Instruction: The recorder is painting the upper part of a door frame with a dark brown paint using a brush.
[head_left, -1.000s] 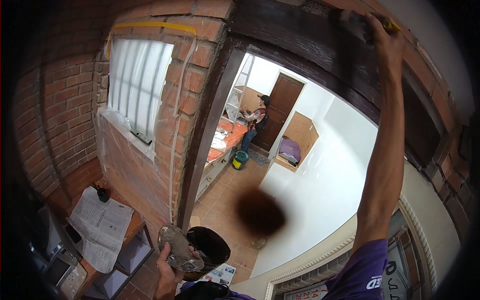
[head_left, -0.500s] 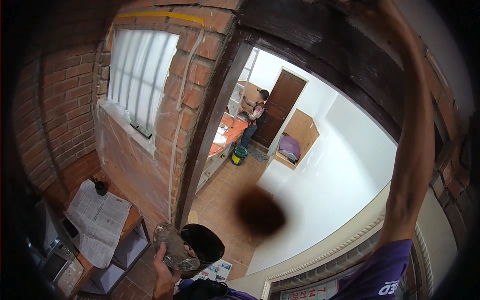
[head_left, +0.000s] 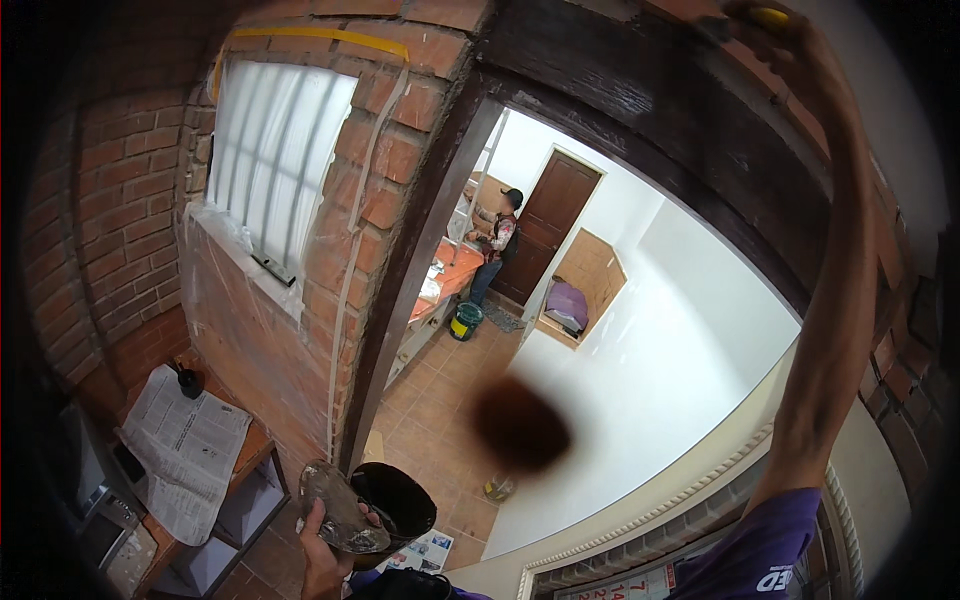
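My left hand (head_left: 322, 550) is closed on a smeared, roundish flat lid (head_left: 345, 510), low in the picture. Right beside the lid is an open can (head_left: 402, 500), black inside; whether my fingers also grip its rim I cannot tell. My right arm reaches up along the right side. At the upper edge my right hand (head_left: 795, 45) is closed round a paintbrush (head_left: 770, 17) with a yellow handle, its blurred dark end against the brick and timber above the doorway. Below it runs the dark brown door frame (head_left: 620, 75), glossy in places.
Through the doorway a person (head_left: 495, 240) stands at an orange-covered counter (head_left: 455, 268), near a green bucket (head_left: 466, 321). Plastic sheeting covers the window (head_left: 285, 140) at left. Newspaper (head_left: 190, 450) lies on a low cabinet. A blurred brown spot hides part of the floor.
My right hand has shifted slightly, and the yellow handle now shows. The left hand with the lid and can sits a little lower and further left. The view has tilted slightly.
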